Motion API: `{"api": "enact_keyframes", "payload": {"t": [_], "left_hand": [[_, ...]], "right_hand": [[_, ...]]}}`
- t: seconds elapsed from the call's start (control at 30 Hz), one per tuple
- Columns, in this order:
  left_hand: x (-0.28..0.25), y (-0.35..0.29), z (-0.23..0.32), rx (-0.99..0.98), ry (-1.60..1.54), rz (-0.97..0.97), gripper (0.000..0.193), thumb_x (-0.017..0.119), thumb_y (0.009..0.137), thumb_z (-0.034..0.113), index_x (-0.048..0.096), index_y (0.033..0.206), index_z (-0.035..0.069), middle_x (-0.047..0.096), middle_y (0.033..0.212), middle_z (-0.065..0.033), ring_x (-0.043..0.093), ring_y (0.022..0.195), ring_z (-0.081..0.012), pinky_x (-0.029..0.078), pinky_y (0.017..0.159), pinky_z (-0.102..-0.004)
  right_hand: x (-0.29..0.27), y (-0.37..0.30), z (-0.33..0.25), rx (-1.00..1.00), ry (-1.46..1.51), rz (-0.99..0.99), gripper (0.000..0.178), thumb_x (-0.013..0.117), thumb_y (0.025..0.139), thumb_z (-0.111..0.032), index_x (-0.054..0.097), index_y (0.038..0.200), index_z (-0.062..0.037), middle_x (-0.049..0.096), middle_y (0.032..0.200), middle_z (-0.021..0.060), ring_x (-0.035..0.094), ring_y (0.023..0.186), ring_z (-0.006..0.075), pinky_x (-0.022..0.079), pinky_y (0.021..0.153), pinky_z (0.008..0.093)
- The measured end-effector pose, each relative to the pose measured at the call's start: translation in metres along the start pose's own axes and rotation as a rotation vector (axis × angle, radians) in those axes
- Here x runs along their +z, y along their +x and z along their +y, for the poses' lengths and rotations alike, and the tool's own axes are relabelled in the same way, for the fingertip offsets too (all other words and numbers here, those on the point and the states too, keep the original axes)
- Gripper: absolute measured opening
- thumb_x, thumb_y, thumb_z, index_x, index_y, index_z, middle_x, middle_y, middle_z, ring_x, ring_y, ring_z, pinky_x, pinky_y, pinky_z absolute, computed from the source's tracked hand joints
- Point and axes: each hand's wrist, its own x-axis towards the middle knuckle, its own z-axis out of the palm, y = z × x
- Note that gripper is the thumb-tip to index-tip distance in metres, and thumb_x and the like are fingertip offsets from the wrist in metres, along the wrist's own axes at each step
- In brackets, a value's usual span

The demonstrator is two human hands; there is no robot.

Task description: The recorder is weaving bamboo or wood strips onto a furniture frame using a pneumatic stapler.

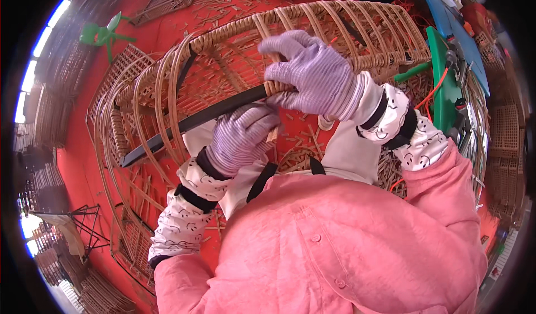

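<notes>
- Just ahead of you, the woven frame [234, 28] stretches beyond your fingers, its black bar [212, 111] slanting up to your right hand [312, 71].
- Your right thumb and a lower finger pinch the bar at its tan wrapping [277, 88]; your upper finger is lifted, bent and parted.
- Your left hand [240, 137] curls just under the bar, fingers close together; whether they pinch the pale strip [272, 135], I cannot tell.
</notes>
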Motion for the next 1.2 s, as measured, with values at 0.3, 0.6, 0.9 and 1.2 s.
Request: {"api": "enact_keyframes", "payload": {"t": [0.3,0.6,0.9,1.2], "left_hand": [[-0.05,0.051,-0.031,-0.345,0.272,-0.185,0.02,0.054,0.082,0.024,0.062,0.094,0.01,0.059,0.072,-0.0151,0.06,0.068,-0.0312,0.047,0.056,-0.0384],[-0.033,0.081,-0.036,-1.182,-0.809,-0.143,0.022,0.061,0.08,0.017,0.061,0.091,-0.002,0.061,0.074,-0.0041,0.059,0.064,-0.0138,0.049,0.058,-0.0263],[-0.03,0.028,0.025,-0.14,-0.018,0.093,0.016,0.067,0.067,0.012,0.063,0.082,0.009,0.063,0.08,-0.0055,0.059,0.071,-0.0254,0.049,0.064,-0.0347],[-0.004,-0.005,0.022,-0.198,0.218,-0.006,0.021,0.068,0.065,0.014,0.065,0.086,0.015,0.061,0.087,0.0002,0.059,0.06,-0.0173,0.046,0.049,-0.0297]], "right_hand": [[0.011,-0.01,-0.004,-0.041,-0.236,0.002,0.035,0.065,0.062,-0.032,0.057,0.084,-0.0062,0.053,0.089,0.0051,0.052,0.095,0.0232,0.048,0.07,0.0345],[0.009,-0.009,-0.01,-0.062,-0.237,0.058,0.024,0.063,0.064,-0.023,0.058,0.079,-0.0058,0.055,0.092,0.0062,0.053,0.093,0.0245,0.048,0.071,0.0346],[0.0,-0.008,-0.012,0.044,-0.086,0.01,0.044,0.069,0.062,-0.029,0.059,0.103,-0.0137,0.054,0.116,0.0063,0.049,0.108,0.0281,0.042,0.088,0.0404],[-0.005,0.001,-0.011,-0.001,0.038,-0.182,0.039,0.06,0.075,-0.042,0.059,0.097,-0.0094,0.059,0.097,0.0078,0.053,0.097,0.0279,0.043,0.081,0.0394]]}}
